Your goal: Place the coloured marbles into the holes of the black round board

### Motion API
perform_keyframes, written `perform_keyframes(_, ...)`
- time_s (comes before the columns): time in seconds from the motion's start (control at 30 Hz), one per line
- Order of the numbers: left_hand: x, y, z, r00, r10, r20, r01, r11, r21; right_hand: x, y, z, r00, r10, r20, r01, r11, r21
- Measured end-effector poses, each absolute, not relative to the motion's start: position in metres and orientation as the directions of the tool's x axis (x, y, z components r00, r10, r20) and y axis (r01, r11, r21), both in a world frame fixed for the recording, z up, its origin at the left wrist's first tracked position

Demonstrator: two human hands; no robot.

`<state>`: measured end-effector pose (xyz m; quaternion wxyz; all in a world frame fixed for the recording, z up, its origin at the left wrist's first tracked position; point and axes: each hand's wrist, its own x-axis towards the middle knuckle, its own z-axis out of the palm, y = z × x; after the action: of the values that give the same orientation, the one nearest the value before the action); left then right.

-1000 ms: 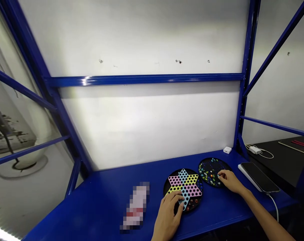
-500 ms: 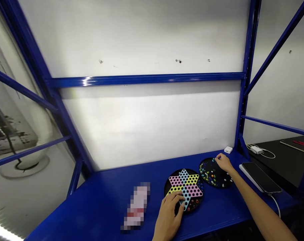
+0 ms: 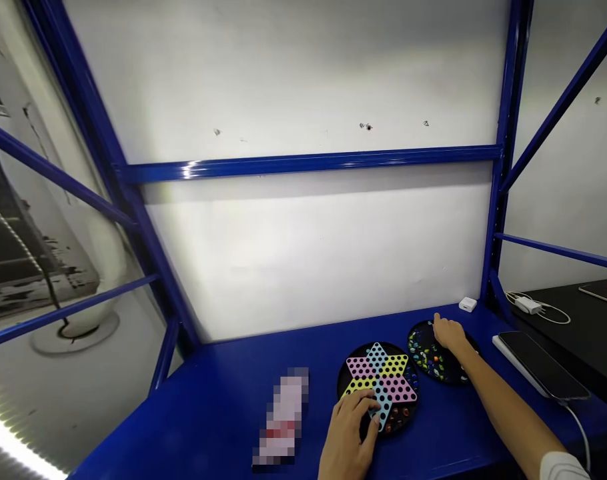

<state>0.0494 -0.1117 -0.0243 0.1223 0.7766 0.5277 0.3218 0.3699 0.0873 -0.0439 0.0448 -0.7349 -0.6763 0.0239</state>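
A round black Chinese checkers board (image 3: 379,379) with a star of pink, yellow and light blue points lies on the blue shelf (image 3: 223,407). My left hand (image 3: 352,430) rests on its near left edge, fingers curled over the rim. Beside it on the right lies a round black tray (image 3: 436,360) with several coloured marbles. My right hand (image 3: 449,333) reaches over the tray's far part, fingers bent down among the marbles; what they pinch is too small to make out.
A blurred-out white and red object (image 3: 283,417) lies left of the board. A phone (image 3: 542,365) on a white slab with a cable lies at the right. A small white cube (image 3: 467,305) sits at the wall, and a white charger (image 3: 529,305) on the black table.
My right hand has moved from the tray's near right edge to its far side. The view has shifted a little left. My left hand stays on the board.
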Motion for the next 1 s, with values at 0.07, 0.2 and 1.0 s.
perform_keyframes(0.07,0.05,-0.112,-0.024,0.23,0.901,0.368,0.744,-0.406,0.531,0.372,0.089,-0.043,0.07,0.997,0.011,0.994,-0.069,-0.087)
perform_keyframes(0.2,0.05,-0.112,-0.023,0.231,0.893,0.385,0.746,-0.417,0.519,0.376,0.09,-0.041,0.055,0.998,-0.014,0.994,-0.056,-0.095)
perform_keyframes(1.0,0.048,-0.103,-0.052,0.173,0.862,0.476,0.744,-0.432,0.51,0.328,0.089,-0.024,-0.129,0.991,-0.027,0.95,0.115,-0.292)
